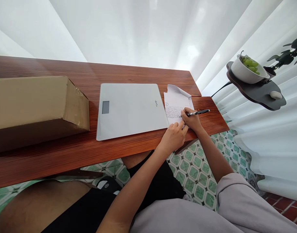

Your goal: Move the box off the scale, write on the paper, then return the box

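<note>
Left hand [174,137], fingers loosely extended, rests at the lower edge of the paper [176,99] right of centre, while the right hand [192,120] grips a pen [200,112], tip at the sheet. Left of frame sits a cardboard box [39,105]; mid-frame, a flat grey panel [131,110]. Rows of characters seem done down to the pen; the partly hidden lower strip looks unfilled.

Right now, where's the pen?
Head view, right of centre: the pen is in the right hand, tip over the written-on paper, right of the white scale.
</note>
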A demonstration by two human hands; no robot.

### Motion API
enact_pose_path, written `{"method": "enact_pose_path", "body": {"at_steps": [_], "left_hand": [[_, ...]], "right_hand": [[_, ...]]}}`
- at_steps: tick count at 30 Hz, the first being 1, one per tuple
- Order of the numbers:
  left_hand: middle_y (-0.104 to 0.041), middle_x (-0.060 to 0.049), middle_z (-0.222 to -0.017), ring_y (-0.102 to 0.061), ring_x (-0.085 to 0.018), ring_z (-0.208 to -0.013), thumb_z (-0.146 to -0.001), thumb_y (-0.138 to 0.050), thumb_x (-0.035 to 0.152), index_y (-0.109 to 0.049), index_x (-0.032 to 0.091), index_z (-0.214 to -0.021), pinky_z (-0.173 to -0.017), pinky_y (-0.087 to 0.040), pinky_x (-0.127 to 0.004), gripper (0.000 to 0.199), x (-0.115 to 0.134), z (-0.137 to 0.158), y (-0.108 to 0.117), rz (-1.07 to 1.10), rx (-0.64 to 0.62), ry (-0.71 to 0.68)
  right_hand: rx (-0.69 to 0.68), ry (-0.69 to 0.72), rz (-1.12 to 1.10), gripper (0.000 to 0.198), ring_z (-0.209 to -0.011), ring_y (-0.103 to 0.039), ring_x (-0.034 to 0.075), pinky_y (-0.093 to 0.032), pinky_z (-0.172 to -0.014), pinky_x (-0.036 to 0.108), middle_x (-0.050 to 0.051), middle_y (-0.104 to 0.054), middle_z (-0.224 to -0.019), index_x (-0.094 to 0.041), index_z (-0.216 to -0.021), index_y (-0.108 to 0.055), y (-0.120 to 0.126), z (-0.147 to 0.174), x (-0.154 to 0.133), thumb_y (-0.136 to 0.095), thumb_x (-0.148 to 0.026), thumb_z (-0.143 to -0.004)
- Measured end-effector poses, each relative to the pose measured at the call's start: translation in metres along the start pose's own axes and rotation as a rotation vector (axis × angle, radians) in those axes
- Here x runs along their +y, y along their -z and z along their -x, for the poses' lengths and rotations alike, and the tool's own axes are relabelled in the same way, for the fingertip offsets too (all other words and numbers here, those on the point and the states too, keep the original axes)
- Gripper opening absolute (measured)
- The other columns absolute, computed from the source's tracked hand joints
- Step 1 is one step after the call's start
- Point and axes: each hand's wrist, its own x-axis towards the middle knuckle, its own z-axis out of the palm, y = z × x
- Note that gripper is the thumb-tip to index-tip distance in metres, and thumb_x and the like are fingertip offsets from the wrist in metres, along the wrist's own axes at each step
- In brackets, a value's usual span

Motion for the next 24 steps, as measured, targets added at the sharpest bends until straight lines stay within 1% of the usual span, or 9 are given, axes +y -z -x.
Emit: {"method": "enact_pose_path", "body": {"at_steps": [4,8,11,18,24], "left_hand": [[-0.058,-0.016,-0.114,-0.053,-0.025,-0.087,-0.092,-0.044,0.014,-0.055,0.013,-0.103,-0.073,-0.043,-0.038,0.015,-0.0001,-0.0001,-0.0008,0.0,-0.008,-0.007],[-0.058,-0.014,-0.112,-0.053,-0.025,-0.087,-0.092,-0.043,0.013,-0.056,0.012,-0.105,-0.074,-0.043,-0.038,0.018,-0.0002,-0.0003,-0.001,0.007,0.001,-0.005],[-0.059,-0.013,-0.11,-0.053,-0.025,-0.087,-0.091,-0.044,0.013,-0.057,0.012,-0.105,-0.074,-0.044,-0.038,0.019,0.0,-0.0002,-0.0009,0.014,0.005,-0.006],[-0.059,-0.015,-0.114,-0.053,-0.025,-0.087,-0.091,-0.044,0.013,-0.057,0.013,-0.105,-0.075,-0.044,-0.038,0.019,-0.0009,-0.0003,-0.0015,0.009,0.005,-0.008],[-0.059,-0.012,-0.107,-0.052,-0.025,-0.085,-0.091,-0.043,0.013,-0.057,0.013,-0.104,-0.073,-0.043,-0.038,0.019,-0.0005,-0.001,-0.0013,0.023,0.018,-0.007]], "right_hand": [[0.0,-0.013,-0.003,0.038,-0.04,-0.045,0.009,-0.04,-0.046,0.025,-0.006,-0.05,-0.045,-0.022,-0.061,-0.043,-0.0001,0.001,-0.0011,-0.059,-0.038,-0.091],[0.0,-0.036,-0.016,0.037,-0.038,-0.045,0.01,-0.039,-0.043,0.025,-0.006,-0.051,-0.044,-0.023,-0.063,-0.044,0.0004,0.0017,-0.0015,-0.057,-0.041,-0.093],[0.003,-0.043,-0.018,0.036,-0.037,-0.046,0.01,-0.039,-0.042,0.026,-0.006,-0.052,-0.045,-0.023,-0.064,-0.043,0.0003,0.0015,-0.0015,-0.054,-0.04,-0.094],[0.001,-0.025,0.006,0.034,-0.039,-0.045,0.01,-0.039,-0.046,0.026,-0.006,-0.051,-0.046,-0.023,-0.063,-0.045,-0.0003,0.0005,-0.0011,-0.055,-0.035,-0.093],[-0.001,-0.036,0.007,0.034,-0.039,-0.044,0.01,-0.037,-0.044,0.026,-0.006,-0.051,-0.045,-0.023,-0.063,-0.043,-0.0001,0.0005,0.0001,-0.054,-0.035,-0.093]]}}
